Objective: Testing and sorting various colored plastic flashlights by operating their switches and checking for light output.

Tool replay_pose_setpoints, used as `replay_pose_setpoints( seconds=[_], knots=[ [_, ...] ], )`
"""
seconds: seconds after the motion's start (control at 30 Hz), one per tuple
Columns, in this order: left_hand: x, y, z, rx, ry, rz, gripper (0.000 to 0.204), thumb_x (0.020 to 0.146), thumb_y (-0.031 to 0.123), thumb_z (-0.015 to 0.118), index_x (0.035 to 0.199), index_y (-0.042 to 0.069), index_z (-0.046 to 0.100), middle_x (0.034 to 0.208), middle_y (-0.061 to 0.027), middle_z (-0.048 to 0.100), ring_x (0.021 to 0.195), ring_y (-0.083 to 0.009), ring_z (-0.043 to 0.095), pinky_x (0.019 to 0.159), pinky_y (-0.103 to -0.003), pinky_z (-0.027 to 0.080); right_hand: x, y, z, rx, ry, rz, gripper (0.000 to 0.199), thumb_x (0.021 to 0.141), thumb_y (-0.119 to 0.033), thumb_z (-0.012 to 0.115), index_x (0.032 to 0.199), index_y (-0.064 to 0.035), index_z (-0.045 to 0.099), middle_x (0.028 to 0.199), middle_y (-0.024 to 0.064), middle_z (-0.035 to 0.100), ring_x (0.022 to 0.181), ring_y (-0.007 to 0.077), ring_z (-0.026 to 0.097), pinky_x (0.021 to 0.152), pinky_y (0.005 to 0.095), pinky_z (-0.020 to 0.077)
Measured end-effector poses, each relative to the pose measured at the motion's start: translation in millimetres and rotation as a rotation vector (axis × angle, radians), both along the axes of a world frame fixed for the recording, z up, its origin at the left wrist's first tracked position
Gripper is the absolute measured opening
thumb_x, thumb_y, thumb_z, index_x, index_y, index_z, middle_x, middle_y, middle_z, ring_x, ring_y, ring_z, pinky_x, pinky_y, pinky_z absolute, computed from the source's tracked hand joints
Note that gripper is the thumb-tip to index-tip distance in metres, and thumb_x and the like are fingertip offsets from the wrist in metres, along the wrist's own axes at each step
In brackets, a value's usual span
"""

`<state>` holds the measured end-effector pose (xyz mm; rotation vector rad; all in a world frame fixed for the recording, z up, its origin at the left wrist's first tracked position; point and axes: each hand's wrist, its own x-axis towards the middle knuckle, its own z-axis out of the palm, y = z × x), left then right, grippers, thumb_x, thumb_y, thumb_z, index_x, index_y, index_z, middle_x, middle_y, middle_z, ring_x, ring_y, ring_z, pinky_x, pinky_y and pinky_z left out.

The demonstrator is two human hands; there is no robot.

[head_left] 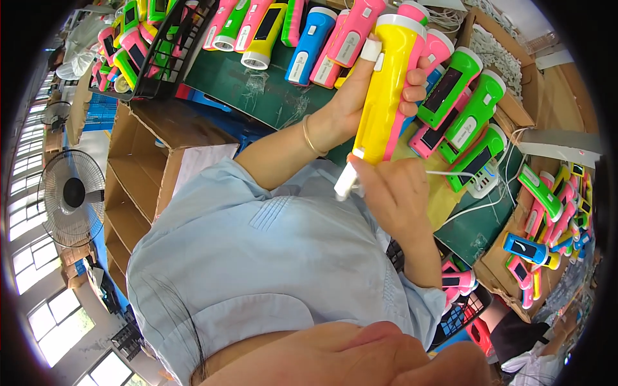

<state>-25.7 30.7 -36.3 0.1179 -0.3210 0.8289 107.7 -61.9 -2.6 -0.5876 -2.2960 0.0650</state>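
My left hand [351, 96] grips a yellow and pink flashlight [386, 80], lens end up and tilted slightly right. White tape wraps my left thumb tip, and a thin bracelet circles that wrist. Closed at the flashlight's lower end, my right hand [398, 193] pinches a white oblong piece [346, 182]; whether this piece is part of the flashlight I cannot tell. A white cable [449, 172] runs between my right hand and a white multi-port charger [484, 180]; its end at the hand is hidden. Green flashlights [473, 116] lie just right of the held one.
More coloured flashlights [264, 35] line the green table's [222, 77] far side. A black crate [168, 64] of flashlights stands far left, a carton [499, 257] of them at right. Small white parts fill another carton [494, 58]. Left are cardboard compartments [138, 151] and a fan [73, 193].
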Motion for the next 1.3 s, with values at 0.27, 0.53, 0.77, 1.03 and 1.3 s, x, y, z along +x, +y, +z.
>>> replay_pose_setpoints(
  seconds=[0.27, 0.53, 0.77, 1.03, 1.3],
  knots=[
    [-2.9, -2.7, 12.6, 0.599, 0.741, 0.650, 0.064, 0.081, 0.061, 0.045, 0.111, 0.005, 0.044, 0.089, -0.0059, 0.052, 0.075, -0.0203, 0.052, 0.075, -0.034, 0.043, -28.6, 20.7, -29.3, -0.571, 0.469, -0.601, 0.050, 0.069, -0.028, 0.073, 0.099, 0.0039, 0.046, 0.087, 0.0137, 0.047, 0.072, 0.0259, 0.049, 0.061, 0.0316, 0.0413],
    [-27.4, -13.0, 29.5, 0.334, 1.112, 0.482, 0.039, 0.079, 0.023, 0.063, 0.107, 0.004, 0.044, 0.087, -0.0078, 0.055, 0.072, -0.0162, 0.058, 0.064, -0.032, 0.049, 16.3, 24.5, -29.2, -0.895, 0.611, -0.387, 0.010, 0.085, -0.008, 0.053, 0.088, 0.0011, 0.056, 0.082, 0.0054, 0.053, 0.077, 0.0128, 0.050, 0.069, 0.0232, 0.0391],
    [-25.6, -18.9, 22.8, 0.780, 1.588, 0.773, 0.063, 0.076, 0.020, 0.067, 0.123, -0.001, 0.030, 0.101, -0.0113, 0.053, 0.085, -0.0171, 0.058, 0.074, -0.030, 0.047, 15.5, 23.2, -12.0, -1.034, 0.675, -0.349, 0.015, 0.088, -0.013, 0.052, 0.083, 0.0009, 0.056, 0.077, 0.0018, 0.057, 0.073, 0.0071, 0.049, 0.067, 0.0203, 0.0387],
    [-26.0, -20.1, 22.6, 0.908, 1.614, 0.699, 0.093, 0.065, 0.028, 0.072, 0.132, -0.007, 0.018, 0.103, -0.0198, 0.053, 0.092, -0.0269, 0.056, 0.080, -0.032, 0.045, 10.6, 43.2, 16.2, -0.927, 0.469, -0.227, 0.017, 0.086, -0.013, 0.053, 0.077, 0.0011, 0.054, 0.064, 0.0004, 0.049, 0.059, 0.0065, 0.042, 0.053, 0.0210, 0.0332],
    [-18.2, -26.2, 18.4, 0.827, 1.733, 0.697, 0.068, 0.063, 0.025, 0.072, 0.112, -0.005, 0.038, 0.099, -0.0216, 0.053, 0.091, -0.0310, 0.055, 0.078, -0.037, 0.043, 8.1, 44.9, 15.6, -0.726, 0.208, -0.463, 0.024, 0.084, -0.016, 0.057, 0.070, 0.0013, 0.051, 0.053, 0.0080, 0.041, 0.046, 0.0143, 0.038, 0.044, 0.0274, 0.0301]
  ],
)
